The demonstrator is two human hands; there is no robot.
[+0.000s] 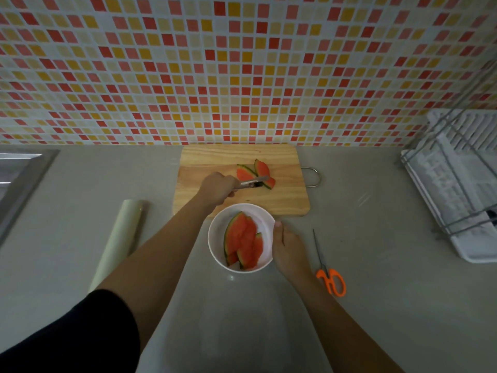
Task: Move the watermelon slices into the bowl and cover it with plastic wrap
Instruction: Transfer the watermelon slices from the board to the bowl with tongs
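Note:
A white bowl (265,222) sits on the counter just in front of a wooden cutting board (215,162). Several watermelon slices (243,239) lie inside the bowl. A few more slices (259,168) remain on the board. My left hand (217,188) grips metal tongs (251,183) whose tips reach the slices on the board. My right hand (286,247) holds the bowl's right rim, thumb on the edge. A roll of plastic wrap (119,239) lies on the counter to the left.
Orange-handled scissors (329,273) lie to the right of the bowl. A white dish rack (457,184) stands at the far right. A steel sink (18,179) edge is at the far left. A tiled wall rises behind the board.

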